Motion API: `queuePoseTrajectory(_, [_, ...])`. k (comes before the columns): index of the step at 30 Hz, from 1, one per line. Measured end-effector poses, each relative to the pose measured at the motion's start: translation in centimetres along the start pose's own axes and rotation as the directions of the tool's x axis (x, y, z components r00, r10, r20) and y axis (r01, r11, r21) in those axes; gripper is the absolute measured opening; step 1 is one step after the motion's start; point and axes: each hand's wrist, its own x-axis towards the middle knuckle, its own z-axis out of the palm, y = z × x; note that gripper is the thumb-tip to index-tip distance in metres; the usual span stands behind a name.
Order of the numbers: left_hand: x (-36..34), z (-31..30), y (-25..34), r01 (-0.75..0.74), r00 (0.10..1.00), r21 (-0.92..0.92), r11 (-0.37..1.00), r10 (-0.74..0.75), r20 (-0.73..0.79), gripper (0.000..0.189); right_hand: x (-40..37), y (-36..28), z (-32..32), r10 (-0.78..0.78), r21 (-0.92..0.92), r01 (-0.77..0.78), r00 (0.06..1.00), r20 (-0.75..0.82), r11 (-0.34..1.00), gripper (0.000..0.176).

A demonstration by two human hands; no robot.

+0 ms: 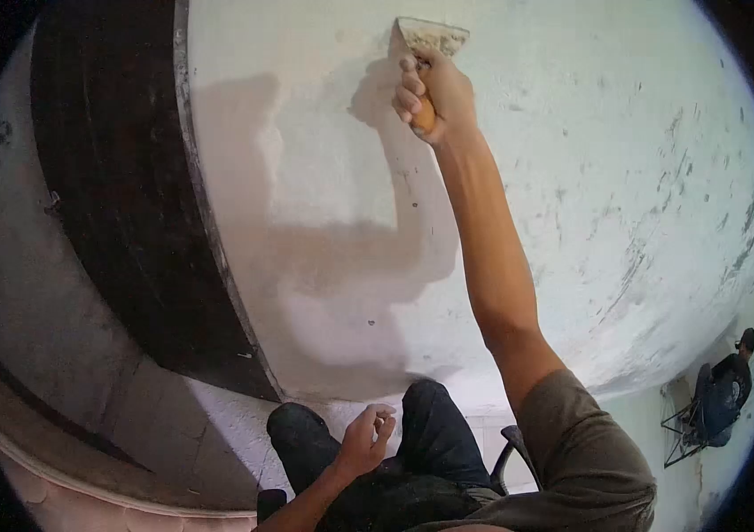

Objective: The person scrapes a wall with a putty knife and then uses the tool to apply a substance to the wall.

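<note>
My right hand [437, 93] is raised high on the pale wall [332, 186], its fingers wrapped round the orange-brown handle of a scraper [434, 37]. The scraper's wide, stained blade points up and lies at the wall surface. Low in the view, my left hand [366, 439] hangs over my lap between my knees, its fingers curled and close together. Whether something small is in it cannot be made out. The shadow of my arm and body falls on the wall to the left of my right arm.
A dark door or panel [128, 177] with a worn edge stands at the left. Dark scuffs mark the wall's right side. A chair arm [515, 457] shows beside my leg. At the far right, a folding chair [705, 412] holds dark items. Something pinkish and padded [111, 510] lies bottom left.
</note>
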Motion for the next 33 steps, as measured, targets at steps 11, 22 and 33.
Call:
queuePoseTrajectory(11, [0.0,-0.1,-0.3,-0.002,1.0,0.034,0.999,0.002,0.009,0.022,-0.7,0.1,0.6,-0.023,-0.003,0.023,0.998,-0.066,1.0,0.027])
queuePoseTrajectory(22, [0.1,-0.5,0.1,0.061,0.997,0.025,0.998,-0.062,0.053,0.024,-0.3,0.7,1.2,-0.089,0.043,0.094,0.991,-0.103,0.995,0.027])
queuePoseTrajectory(33, [0.0,-0.5,0.7,0.028,0.999,0.033,0.999,-0.029,0.036,0.021,-0.1,1.0,1.3,-0.095,0.029,0.101,0.985,-0.145,0.994,0.027])
